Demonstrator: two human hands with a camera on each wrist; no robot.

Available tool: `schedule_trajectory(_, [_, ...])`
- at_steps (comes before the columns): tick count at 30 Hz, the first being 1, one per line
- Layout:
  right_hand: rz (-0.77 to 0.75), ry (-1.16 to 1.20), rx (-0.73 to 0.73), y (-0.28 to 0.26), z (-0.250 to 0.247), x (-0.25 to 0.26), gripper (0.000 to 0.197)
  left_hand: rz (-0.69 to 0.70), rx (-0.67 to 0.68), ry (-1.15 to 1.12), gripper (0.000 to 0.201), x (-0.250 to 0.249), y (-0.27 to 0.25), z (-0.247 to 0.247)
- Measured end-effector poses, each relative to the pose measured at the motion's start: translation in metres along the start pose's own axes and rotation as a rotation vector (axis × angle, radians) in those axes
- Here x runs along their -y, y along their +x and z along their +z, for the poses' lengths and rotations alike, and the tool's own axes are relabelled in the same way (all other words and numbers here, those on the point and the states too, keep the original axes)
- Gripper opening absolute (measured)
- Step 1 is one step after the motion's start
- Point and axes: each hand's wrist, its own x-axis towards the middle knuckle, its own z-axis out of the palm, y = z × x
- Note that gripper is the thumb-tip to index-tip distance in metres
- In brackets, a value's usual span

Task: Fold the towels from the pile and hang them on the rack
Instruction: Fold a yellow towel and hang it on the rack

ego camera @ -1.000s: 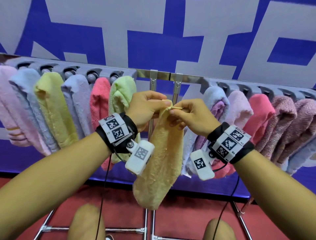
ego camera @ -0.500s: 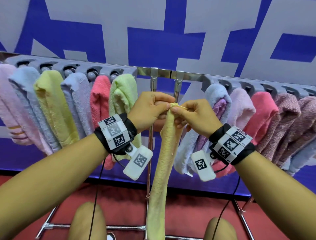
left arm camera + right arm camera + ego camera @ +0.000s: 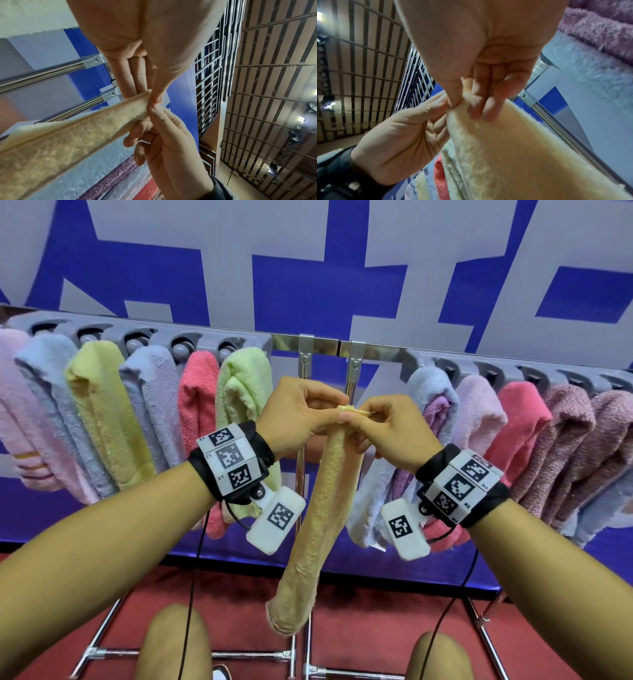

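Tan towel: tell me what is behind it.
Behind the tan towel, held by the left hand and right hand, stand the rack's two upright posts. The towel hides most of the right post, and the floor behind its lower end.

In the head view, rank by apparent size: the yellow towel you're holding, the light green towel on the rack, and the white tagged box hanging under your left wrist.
1. yellow towel, the longest, though nearest the camera.
2. light green towel, partly hidden behind the left hand.
3. white tagged box, clearly smallest.
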Motion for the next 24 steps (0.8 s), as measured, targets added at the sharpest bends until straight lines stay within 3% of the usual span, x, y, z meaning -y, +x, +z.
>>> schedule_trajectory(6, [-0.159,-0.465,0.138,0.005,-0.011,-0.007,0.024,0.064,-0.005,0.029,0.013,-0.008,0.009,-0.010])
schedule_trajectory(10, [-0.077,-0.503,0.260,0.008,-0.018,-0.016,0.024,0.097,-0.025,0.030,0.014,-0.011,0.015,-0.021])
schedule_trajectory(12, [-0.050,-0.519,0.255,0.008,-0.022,-0.019,0.027,0.088,-0.059,0.026,0.015,-0.010,0.018,-0.027])
schedule_trajectory(15, [-0.064,-0.489,0.228,0.008,-0.029,-0.022,0.033,0.065,-0.087,0.033,0.017,-0.006,0.020,-0.036])
schedule_trajectory(19, [-0.117,-0.365,0.170,0.004,-0.037,-0.027,0.027,0.049,-0.126,0.032,0.018,-0.003,0.021,-0.050])
schedule_trajectory(24, [-0.221,0.000,0.072,0.001,-0.034,-0.016,0.034,0.036,-0.155,0.049,0.018,0.001,0.022,-0.061])
